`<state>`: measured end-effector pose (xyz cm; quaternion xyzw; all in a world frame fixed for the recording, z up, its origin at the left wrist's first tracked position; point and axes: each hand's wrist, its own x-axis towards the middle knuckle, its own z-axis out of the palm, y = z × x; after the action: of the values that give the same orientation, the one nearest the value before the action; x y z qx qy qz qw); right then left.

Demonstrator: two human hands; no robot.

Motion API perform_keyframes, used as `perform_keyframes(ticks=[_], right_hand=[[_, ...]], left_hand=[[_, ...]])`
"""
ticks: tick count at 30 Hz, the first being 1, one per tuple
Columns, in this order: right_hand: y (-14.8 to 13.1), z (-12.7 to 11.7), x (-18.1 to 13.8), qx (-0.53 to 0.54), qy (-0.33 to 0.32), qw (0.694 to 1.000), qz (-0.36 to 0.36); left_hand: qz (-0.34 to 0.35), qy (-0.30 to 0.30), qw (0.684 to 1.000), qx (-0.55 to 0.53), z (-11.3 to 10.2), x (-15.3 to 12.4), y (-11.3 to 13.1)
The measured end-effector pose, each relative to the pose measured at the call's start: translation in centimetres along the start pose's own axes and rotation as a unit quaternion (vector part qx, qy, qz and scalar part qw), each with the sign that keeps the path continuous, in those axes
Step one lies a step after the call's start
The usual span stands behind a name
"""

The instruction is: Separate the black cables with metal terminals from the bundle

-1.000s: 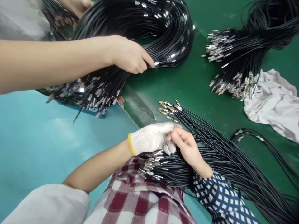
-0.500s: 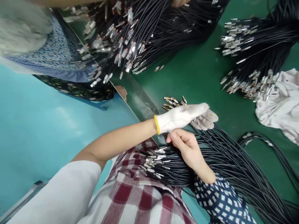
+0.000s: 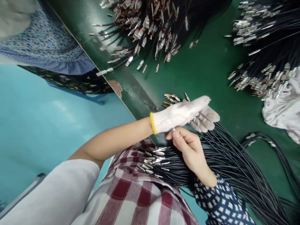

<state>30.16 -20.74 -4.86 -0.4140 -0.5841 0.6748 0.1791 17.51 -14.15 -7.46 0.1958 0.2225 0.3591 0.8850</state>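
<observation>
My left hand (image 3: 185,114) wears a white knitted glove with a yellow cuff. It is open, fingers stretched out and apart, their inner sides greyed. My bare right hand (image 3: 187,145) is closed just below it, thumb and index finger pinching a cable by its small silvery metal connector (image 3: 173,129). Most of that cable is hidden by the hand. Under my right wrist runs a thick bundle of black cables (image 3: 225,159), whose metal connector ends (image 3: 153,161) lie near my checked apron (image 3: 131,187). Behind the glove is a small group of yellow-marked connectors (image 3: 172,98).
On the green table (image 3: 145,84), a large heap of cables with connectors (image 3: 150,28) lies at the far side and another cable bundle (image 3: 260,72) at the right. Beside that is a crumpled white cloth (image 3: 278,115). Another person's patterned clothing (image 3: 53,43) shows at upper left.
The far heap of cables has shifted, its ends spread differently. The view has moved slightly. My right hand keeps its pinch, and the connector tip shows a little more below the glove.
</observation>
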Motion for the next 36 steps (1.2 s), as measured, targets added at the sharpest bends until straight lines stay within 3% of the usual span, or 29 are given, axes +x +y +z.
perform_keyframes(ticks=[4,8,11,26,32,36], right_hand=[[-0.3,-0.1,0.4,0.034,-0.009,0.999,0.029],[-0.3,0.0,0.7,0.033,-0.009,0.998,0.045],[-0.2,0.1,0.6,0.020,-0.005,0.999,0.039],[-0.1,0.1,0.4,-0.013,0.011,0.999,0.035],[-0.2,0.3,0.7,-0.010,0.024,0.999,0.039],[-0.2,0.2,0.8,0.006,0.006,0.999,0.031]], left_hand=[[-0.057,-0.006,0.998,-0.007,0.0,0.1,0.7],[-0.013,0.039,0.999,-0.035,0.6,-0.2,0.7],[-0.020,0.062,0.998,-0.012,1.0,-0.3,0.4],[0.044,0.067,0.996,0.044,1.1,-1.1,-0.4],[0.045,0.089,0.994,0.050,1.5,-1.4,-0.1],[-0.010,0.081,0.996,0.025,1.2,-0.5,0.3]])
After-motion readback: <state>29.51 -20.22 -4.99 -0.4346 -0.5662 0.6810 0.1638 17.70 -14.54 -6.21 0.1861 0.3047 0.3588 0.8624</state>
